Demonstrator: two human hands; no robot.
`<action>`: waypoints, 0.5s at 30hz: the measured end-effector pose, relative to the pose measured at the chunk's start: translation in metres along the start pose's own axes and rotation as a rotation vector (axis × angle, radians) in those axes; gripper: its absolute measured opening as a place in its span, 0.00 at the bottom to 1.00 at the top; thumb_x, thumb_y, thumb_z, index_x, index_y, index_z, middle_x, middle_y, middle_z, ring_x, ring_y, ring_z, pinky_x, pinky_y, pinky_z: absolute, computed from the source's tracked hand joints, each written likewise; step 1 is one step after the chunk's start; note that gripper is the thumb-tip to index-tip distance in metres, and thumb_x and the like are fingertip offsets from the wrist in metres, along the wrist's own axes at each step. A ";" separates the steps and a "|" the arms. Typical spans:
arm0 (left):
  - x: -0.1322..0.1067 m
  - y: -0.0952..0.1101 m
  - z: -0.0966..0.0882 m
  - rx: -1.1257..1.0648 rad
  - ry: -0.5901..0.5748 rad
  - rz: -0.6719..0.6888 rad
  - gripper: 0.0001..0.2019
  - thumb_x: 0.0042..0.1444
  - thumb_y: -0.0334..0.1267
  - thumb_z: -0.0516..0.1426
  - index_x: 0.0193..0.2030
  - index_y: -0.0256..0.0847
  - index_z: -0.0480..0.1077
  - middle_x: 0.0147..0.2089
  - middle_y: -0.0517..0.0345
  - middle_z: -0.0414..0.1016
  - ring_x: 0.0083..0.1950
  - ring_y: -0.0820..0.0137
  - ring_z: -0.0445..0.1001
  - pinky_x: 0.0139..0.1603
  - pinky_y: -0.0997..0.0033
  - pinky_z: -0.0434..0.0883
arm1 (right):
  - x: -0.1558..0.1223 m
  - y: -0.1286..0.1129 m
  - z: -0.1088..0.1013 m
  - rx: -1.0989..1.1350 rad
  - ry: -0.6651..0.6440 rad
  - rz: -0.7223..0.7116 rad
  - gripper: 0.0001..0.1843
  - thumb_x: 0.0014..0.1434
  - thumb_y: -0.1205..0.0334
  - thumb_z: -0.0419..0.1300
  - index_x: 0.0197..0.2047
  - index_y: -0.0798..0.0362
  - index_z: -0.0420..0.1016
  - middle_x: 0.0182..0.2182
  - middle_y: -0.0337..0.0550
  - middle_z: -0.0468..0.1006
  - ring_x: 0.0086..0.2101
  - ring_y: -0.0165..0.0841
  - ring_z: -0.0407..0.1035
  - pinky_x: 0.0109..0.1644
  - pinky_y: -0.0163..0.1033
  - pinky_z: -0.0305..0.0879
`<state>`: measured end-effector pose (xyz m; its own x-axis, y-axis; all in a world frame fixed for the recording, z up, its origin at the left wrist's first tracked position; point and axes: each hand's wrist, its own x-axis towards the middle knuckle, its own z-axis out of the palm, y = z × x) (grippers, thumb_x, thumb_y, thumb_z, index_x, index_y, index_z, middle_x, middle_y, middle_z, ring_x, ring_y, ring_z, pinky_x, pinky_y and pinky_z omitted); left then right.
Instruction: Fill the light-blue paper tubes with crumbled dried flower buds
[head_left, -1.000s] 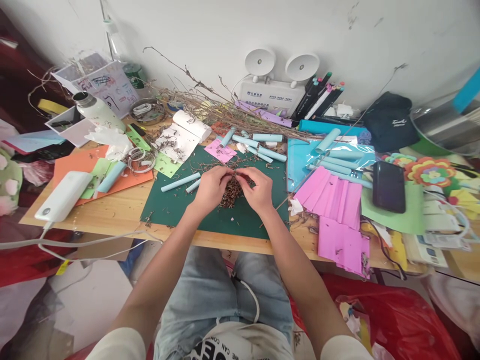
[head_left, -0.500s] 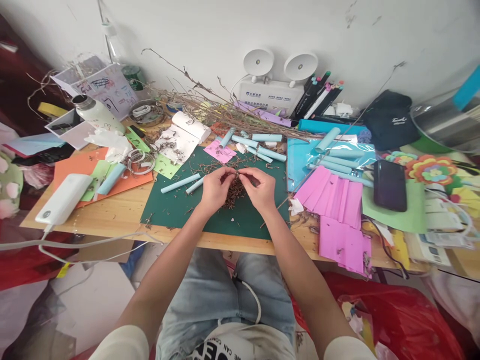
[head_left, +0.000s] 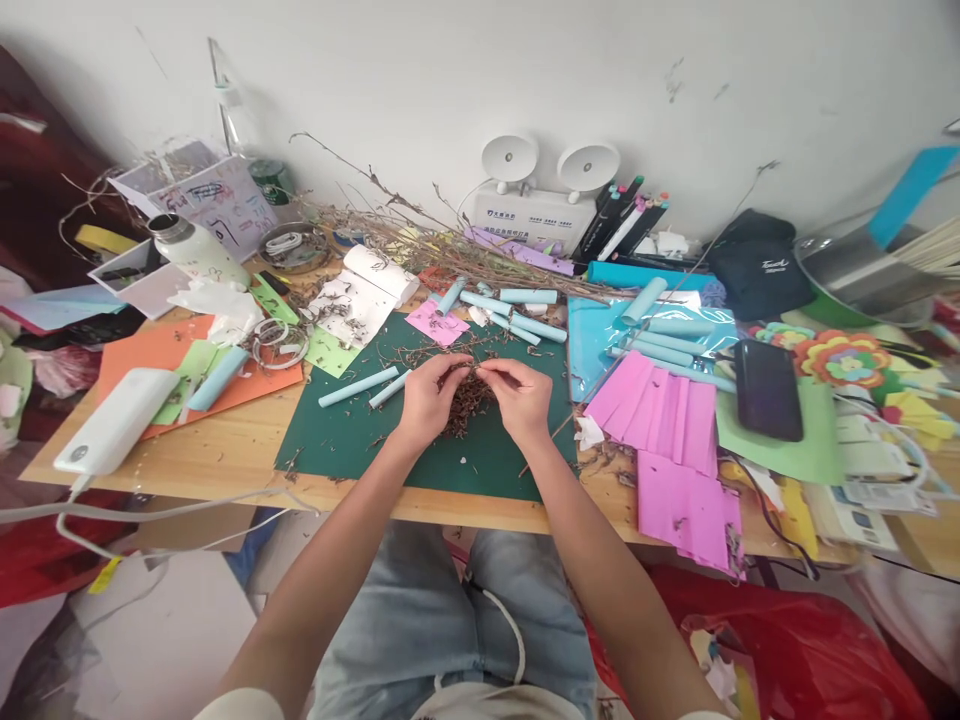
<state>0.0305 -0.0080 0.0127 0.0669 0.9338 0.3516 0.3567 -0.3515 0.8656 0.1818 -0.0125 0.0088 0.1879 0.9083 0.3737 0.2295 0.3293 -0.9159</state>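
My left hand (head_left: 426, 398) and my right hand (head_left: 520, 398) meet over a green cutting mat (head_left: 337, 430) on the wooden table. Both are closed in a pinch on a thin dry twig (head_left: 471, 370) held between the fingertips. Under the hands lies a small heap of broken brown twig bits (head_left: 463, 403). Long dry branches (head_left: 420, 235) lie across the back of the table.
Rolled light-blue paper tubes (head_left: 517, 312) and pink paper strips (head_left: 667, 420) lie right of the mat. A black phone (head_left: 765, 388) rests on green paper. A white power bank (head_left: 112, 432) with a cable lies at the left edge. Orange paper (head_left: 150, 350), a bottle (head_left: 196, 250) and markers (head_left: 626, 215) crowd the back.
The view has tilted slightly down and right. My hands stay over the twig heap, fingertips working the twig closer together.
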 end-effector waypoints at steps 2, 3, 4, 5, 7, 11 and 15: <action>0.000 -0.001 0.001 -0.022 -0.006 0.035 0.09 0.62 0.37 0.57 0.45 0.41 0.77 0.42 0.54 0.80 0.40 0.69 0.77 0.42 0.69 0.74 | 0.000 0.000 0.001 -0.003 -0.019 -0.060 0.04 0.56 0.59 0.67 0.33 0.48 0.82 0.33 0.41 0.83 0.34 0.34 0.77 0.41 0.40 0.75; 0.000 -0.001 0.001 -0.034 -0.009 0.046 0.09 0.62 0.38 0.57 0.44 0.41 0.78 0.41 0.54 0.80 0.39 0.69 0.77 0.42 0.69 0.74 | 0.000 0.000 0.001 0.002 -0.024 -0.084 0.04 0.56 0.59 0.66 0.34 0.48 0.83 0.34 0.41 0.83 0.35 0.34 0.77 0.41 0.40 0.75; 0.000 -0.001 0.001 -0.047 -0.012 0.051 0.09 0.62 0.38 0.57 0.44 0.41 0.78 0.40 0.54 0.80 0.38 0.69 0.78 0.42 0.69 0.75 | 0.000 0.000 0.001 0.003 -0.030 -0.102 0.04 0.57 0.60 0.66 0.35 0.47 0.83 0.35 0.41 0.83 0.35 0.34 0.77 0.41 0.40 0.75; 0.000 -0.001 0.001 -0.056 -0.014 0.053 0.09 0.62 0.38 0.57 0.44 0.41 0.78 0.40 0.54 0.81 0.37 0.69 0.78 0.41 0.69 0.75 | 0.000 0.000 0.001 -0.001 -0.034 -0.113 0.05 0.58 0.61 0.65 0.36 0.47 0.83 0.35 0.41 0.83 0.36 0.34 0.77 0.42 0.40 0.75; 0.000 -0.001 0.001 -0.054 -0.008 0.059 0.08 0.61 0.38 0.58 0.43 0.41 0.78 0.39 0.55 0.81 0.37 0.69 0.78 0.40 0.69 0.75 | 0.000 0.000 0.000 -0.028 -0.049 -0.131 0.06 0.59 0.62 0.63 0.37 0.46 0.83 0.37 0.41 0.83 0.37 0.34 0.77 0.43 0.40 0.75; 0.000 -0.002 0.000 0.065 0.016 0.139 0.06 0.61 0.37 0.59 0.41 0.40 0.78 0.38 0.54 0.81 0.38 0.68 0.78 0.42 0.69 0.75 | -0.003 -0.001 -0.001 -0.097 -0.056 -0.115 0.07 0.60 0.61 0.62 0.39 0.47 0.82 0.36 0.41 0.84 0.37 0.35 0.79 0.43 0.41 0.76; -0.002 -0.003 0.002 0.252 -0.005 0.261 0.09 0.66 0.35 0.52 0.42 0.39 0.73 0.40 0.52 0.79 0.42 0.68 0.76 0.44 0.68 0.73 | -0.006 -0.009 0.001 -0.105 -0.044 -0.036 0.09 0.59 0.60 0.61 0.44 0.48 0.76 0.34 0.40 0.83 0.34 0.35 0.78 0.41 0.40 0.76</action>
<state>0.0309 -0.0087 0.0091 0.1905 0.8156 0.5464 0.5458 -0.5507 0.6316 0.1773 -0.0208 0.0140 0.1356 0.9075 0.3975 0.3347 0.3356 -0.8805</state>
